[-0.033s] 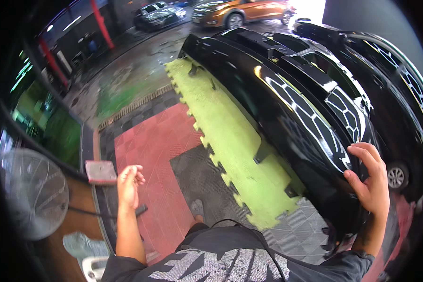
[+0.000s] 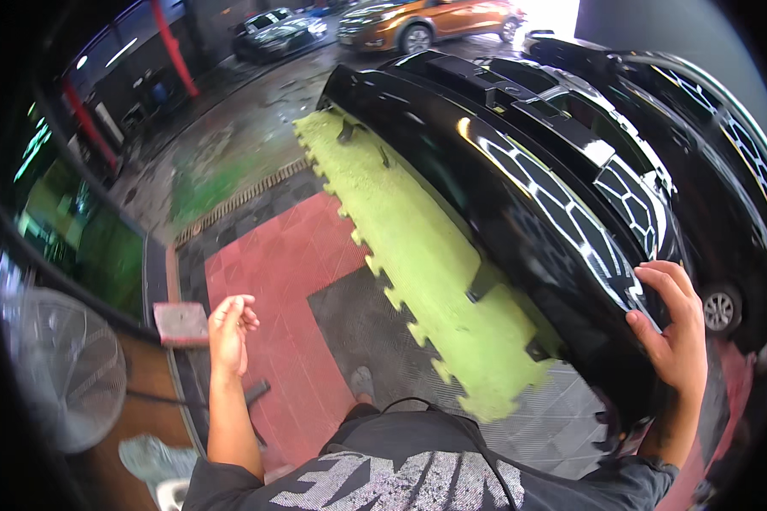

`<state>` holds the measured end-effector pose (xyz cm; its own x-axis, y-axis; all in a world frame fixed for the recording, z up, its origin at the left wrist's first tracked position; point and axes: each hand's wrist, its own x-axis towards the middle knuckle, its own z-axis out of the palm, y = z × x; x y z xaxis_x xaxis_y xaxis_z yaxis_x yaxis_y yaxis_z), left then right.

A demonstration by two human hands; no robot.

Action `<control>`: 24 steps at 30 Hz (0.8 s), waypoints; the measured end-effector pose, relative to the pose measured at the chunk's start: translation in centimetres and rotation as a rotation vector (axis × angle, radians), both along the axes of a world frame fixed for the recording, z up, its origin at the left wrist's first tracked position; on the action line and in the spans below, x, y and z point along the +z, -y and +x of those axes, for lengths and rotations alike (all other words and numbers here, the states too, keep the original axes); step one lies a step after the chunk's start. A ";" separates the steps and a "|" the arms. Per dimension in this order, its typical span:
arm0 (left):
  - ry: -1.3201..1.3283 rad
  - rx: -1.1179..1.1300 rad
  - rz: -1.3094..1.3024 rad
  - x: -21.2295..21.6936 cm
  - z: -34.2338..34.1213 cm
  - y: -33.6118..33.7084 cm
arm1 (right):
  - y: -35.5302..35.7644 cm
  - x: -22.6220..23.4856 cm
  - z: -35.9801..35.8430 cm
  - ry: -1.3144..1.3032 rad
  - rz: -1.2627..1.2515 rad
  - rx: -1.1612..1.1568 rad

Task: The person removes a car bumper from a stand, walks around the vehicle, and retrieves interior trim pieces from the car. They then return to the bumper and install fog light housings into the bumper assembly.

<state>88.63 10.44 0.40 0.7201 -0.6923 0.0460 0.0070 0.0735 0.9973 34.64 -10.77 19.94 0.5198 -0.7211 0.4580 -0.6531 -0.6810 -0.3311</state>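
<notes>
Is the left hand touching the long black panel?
No, the left hand appears over the red floor tiles, clearly apart from the long black panel.

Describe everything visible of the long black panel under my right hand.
The panel is long, curved and glossy black, looking like painted plastic or metal, perhaps a bumper. Bright white honeycomb lines reflect along it. It slants from upper centre to lower right, overlapping the green mat in view. Dark tabs show past its mat-side edge. Your right grip is at its near end, thumb and fingers apart, seemingly touching it. Its fixing is unclear.
</notes>
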 end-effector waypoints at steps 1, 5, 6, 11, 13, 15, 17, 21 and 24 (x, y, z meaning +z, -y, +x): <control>0.014 -0.050 0.005 0.8 3.1 2.3 | -0.7 -1.0 1.7 0.025 -0.022 -0.079; 0.123 -0.331 -0.006 6.0 10.2 14.0 | -4.8 -4.5 6.7 0.206 -0.147 -0.184; 0.188 -0.410 -0.045 8.0 11.1 17.4 | -6.2 -5.8 8.1 0.355 -0.095 -0.152; 0.373 -0.740 -0.284 18.4 5.3 35.5 | -8.5 -15.1 21.4 1.148 0.765 0.067; 0.400 -0.914 -0.325 20.7 -0.6 42.2 | -7.1 -16.9 26.9 1.147 0.904 0.135; 0.585 -0.973 -0.388 22.4 -4.9 47.9 | -5.4 -17.7 30.5 1.310 1.087 0.132; 0.941 -0.886 -0.411 23.5 -9.4 53.3 | -3.0 -18.4 31.7 1.481 1.184 0.110; 1.121 -0.901 -0.207 23.2 -15.6 63.3 | 1.1 -17.8 32.8 1.846 1.207 0.207; 1.323 -0.980 -0.048 23.4 -19.7 66.4 | 2.7 -18.0 33.5 2.049 1.181 0.173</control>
